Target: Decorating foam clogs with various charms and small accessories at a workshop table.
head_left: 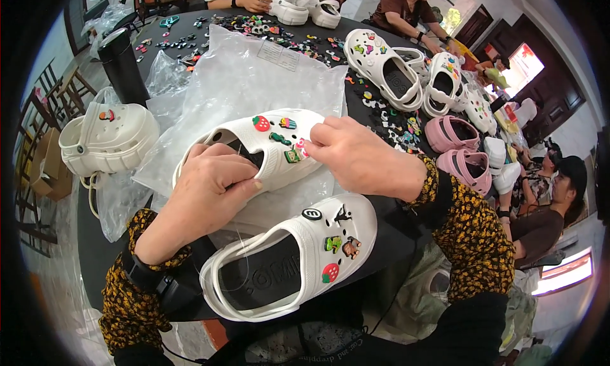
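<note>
A white clog (272, 157) lies on a clear plastic bag (244, 74), studded with a strawberry charm (260, 123) and other small charms. My left hand (206, 191) is closed on its side at the foot opening, thumb on the edge and fingers partly hidden inside. At the toe, my right hand (365, 155) pinches a pink charm (302, 147) against the upper; its fingertips partly cover it. Nearer to me, a second white clog (305, 239) rests at the table edge, bearing several charms, with a thin clear thread beside its heel.
Left stand a white clog (127, 137) and a black bottle (121, 64). Loose charms (260, 28) scatter across the black table. To the right are decorated white clogs (384, 67) and pink clogs (452, 136). Other people (406, 13) work around the table.
</note>
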Action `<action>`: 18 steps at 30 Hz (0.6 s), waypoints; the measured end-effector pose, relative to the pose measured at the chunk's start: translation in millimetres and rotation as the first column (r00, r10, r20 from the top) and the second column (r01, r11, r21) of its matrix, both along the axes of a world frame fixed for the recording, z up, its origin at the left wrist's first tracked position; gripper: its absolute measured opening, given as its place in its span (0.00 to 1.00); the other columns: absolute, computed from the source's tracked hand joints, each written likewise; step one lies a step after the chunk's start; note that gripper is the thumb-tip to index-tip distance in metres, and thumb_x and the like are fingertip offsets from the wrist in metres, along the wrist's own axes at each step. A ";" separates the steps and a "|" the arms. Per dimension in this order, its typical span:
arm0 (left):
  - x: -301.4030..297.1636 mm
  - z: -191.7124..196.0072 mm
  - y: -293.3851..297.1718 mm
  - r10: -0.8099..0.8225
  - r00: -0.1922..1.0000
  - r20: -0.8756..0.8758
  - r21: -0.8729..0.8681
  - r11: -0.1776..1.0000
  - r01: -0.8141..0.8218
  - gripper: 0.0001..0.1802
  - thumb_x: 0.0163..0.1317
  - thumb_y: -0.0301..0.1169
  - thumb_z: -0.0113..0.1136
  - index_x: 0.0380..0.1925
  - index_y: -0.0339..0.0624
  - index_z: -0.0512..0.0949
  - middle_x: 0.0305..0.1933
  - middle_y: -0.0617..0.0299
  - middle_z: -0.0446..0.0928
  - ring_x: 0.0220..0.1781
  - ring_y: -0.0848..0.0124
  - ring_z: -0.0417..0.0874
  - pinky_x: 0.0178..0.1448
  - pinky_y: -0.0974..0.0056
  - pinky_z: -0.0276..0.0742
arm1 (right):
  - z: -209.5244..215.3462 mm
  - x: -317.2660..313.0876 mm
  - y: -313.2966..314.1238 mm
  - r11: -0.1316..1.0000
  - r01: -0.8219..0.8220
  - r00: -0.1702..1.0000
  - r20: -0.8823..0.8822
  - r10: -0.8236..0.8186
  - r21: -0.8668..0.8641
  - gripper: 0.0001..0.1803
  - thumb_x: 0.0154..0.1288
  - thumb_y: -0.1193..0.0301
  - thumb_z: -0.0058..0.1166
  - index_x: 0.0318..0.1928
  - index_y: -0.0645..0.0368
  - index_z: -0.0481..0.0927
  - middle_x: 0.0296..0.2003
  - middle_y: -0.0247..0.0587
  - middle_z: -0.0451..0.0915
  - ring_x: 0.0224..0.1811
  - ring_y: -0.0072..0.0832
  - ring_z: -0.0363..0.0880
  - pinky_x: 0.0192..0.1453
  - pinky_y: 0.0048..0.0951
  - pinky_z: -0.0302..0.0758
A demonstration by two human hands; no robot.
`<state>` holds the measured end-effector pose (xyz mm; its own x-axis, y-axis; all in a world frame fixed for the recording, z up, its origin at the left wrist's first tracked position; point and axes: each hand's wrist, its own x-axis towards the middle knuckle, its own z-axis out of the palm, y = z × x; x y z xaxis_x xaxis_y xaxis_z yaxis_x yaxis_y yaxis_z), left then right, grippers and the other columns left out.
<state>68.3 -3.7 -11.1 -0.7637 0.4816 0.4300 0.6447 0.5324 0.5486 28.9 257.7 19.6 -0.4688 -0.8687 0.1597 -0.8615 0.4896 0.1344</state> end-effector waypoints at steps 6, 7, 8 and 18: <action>2.2 1.2 0.5 -0.020 1.000 -0.011 -0.004 1.000 0.020 0.06 0.54 0.30 0.64 0.26 0.39 0.83 0.32 0.64 0.83 0.42 0.66 0.79 0.53 0.58 0.65 | 1.5 -6.2 -2.4 0.999 0.011 0.994 0.109 -0.016 0.050 0.10 0.50 0.77 0.52 0.34 0.64 0.82 0.35 0.43 0.76 0.45 0.39 0.73 0.51 0.38 0.69; 2.3 1.9 0.4 -0.022 1.000 -0.015 -0.005 1.000 0.022 0.06 0.53 0.30 0.64 0.26 0.39 0.83 0.32 0.64 0.83 0.42 0.66 0.79 0.53 0.58 0.65 | 1.3 -7.2 -2.5 0.999 0.007 0.990 0.142 -0.012 0.034 0.09 0.51 0.77 0.52 0.33 0.64 0.82 0.35 0.43 0.76 0.45 0.39 0.73 0.51 0.38 0.69; 2.6 3.4 0.2 -0.023 1.000 -0.015 -0.006 1.000 0.023 0.06 0.53 0.30 0.64 0.26 0.39 0.83 0.32 0.64 0.83 0.42 0.66 0.79 0.53 0.58 0.65 | 2.0 -7.7 -2.2 0.999 0.009 0.990 0.142 -0.013 0.032 0.09 0.51 0.77 0.52 0.33 0.64 0.82 0.35 0.43 0.76 0.45 0.39 0.73 0.51 0.38 0.69; 3.5 3.9 2.0 -0.052 0.999 -0.015 -0.059 0.997 0.052 0.06 0.54 0.29 0.64 0.28 0.38 0.82 0.33 0.64 0.83 0.44 0.65 0.79 0.55 0.57 0.64 | 0.5 -9.5 -4.2 0.997 0.004 0.986 0.166 -0.016 0.071 0.10 0.51 0.78 0.52 0.34 0.63 0.83 0.36 0.43 0.76 0.46 0.39 0.73 0.53 0.36 0.68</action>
<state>71.8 -1.7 -7.2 -0.7299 0.5454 0.4121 0.6811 0.5290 0.5062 19.4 253.6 20.1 -0.4926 -0.8701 0.0177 -0.8697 0.4929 0.0244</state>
